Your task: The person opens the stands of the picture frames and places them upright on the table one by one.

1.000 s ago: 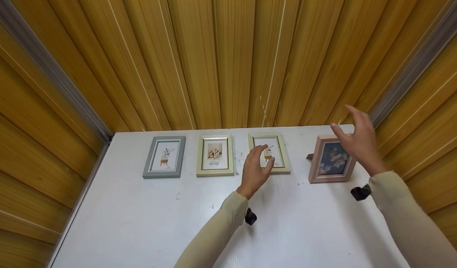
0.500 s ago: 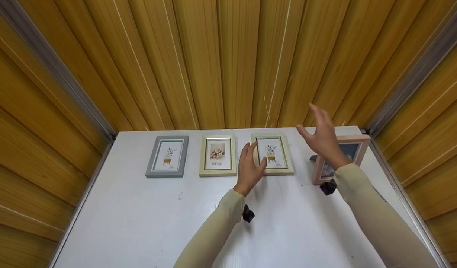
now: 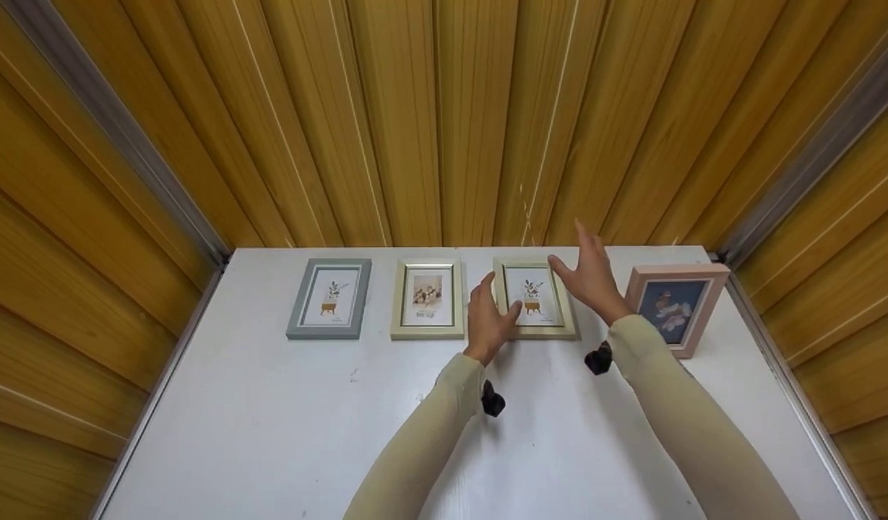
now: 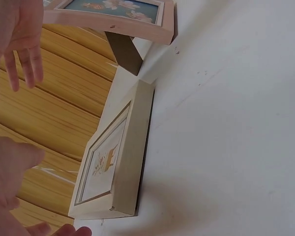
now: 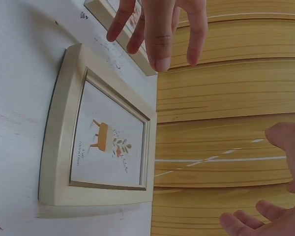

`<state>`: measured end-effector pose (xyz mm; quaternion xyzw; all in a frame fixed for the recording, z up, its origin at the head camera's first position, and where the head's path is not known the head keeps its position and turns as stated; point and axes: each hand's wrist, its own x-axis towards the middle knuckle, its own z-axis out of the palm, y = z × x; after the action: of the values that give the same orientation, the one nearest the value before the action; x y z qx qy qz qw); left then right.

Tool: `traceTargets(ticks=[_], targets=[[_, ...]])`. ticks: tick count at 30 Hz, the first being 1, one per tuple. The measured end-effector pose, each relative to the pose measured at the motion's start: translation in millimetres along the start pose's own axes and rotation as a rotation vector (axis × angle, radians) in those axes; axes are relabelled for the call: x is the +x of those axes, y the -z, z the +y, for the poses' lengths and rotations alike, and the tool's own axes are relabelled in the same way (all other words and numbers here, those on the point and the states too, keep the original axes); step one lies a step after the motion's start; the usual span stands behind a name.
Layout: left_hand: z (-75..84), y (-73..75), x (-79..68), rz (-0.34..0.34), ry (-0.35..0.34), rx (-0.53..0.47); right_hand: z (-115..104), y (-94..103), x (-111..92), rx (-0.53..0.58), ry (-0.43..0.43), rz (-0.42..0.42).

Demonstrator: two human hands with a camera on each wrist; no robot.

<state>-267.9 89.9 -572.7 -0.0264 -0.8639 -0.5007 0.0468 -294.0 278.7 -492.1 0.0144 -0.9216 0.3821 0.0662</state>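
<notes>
A cream photo frame (image 3: 568, 310) with a potted-plant print lies flat on the white table, third in a row. My left hand (image 3: 489, 321) hovers at its left side, thumb and fingers spread apart. On its other side my right hand (image 3: 592, 278) is held over the upper right corner, fingers extended and thumb apart. Neither hand holds anything. In the right wrist view the same cream frame (image 5: 64, 147) lies between both hands, with a gap to each. To the right, a pink photo frame (image 3: 696, 318) with a flower picture stands upright on a back leg (image 4: 125, 51).
Further left lie a second cream frame (image 3: 397, 303) and a grey-blue frame (image 3: 295, 318), both flat. The white table (image 3: 270, 433) meets a yellow wood-plank wall (image 3: 415, 130) at its back edge. Black wrist cameras (image 3: 493, 399) hang under the sleeves.
My right hand has moved left, from beside the upright pink frame to above the cream frame's right side. The left hand stays near that frame's left side. The view has shifted slightly.
</notes>
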Motion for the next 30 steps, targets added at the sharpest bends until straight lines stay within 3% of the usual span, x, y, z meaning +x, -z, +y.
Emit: traceTargets(ticks=[6,18,30], targets=[[-2.4,-6.2,6.6,-0.004,0.109,0.018,16.3,-19.1,8.1,0.009,-0.048,-0.052],[-3.9,-15.8,17.8,-0.029,0.212,0.078,43.1,-38.3,11.9,-0.105,-0.202,-0.138],[-5.1,-17.7,21.5,-0.027,0.233,0.133,52.6,-47.0,8.1,-0.147,-0.306,-0.194]])
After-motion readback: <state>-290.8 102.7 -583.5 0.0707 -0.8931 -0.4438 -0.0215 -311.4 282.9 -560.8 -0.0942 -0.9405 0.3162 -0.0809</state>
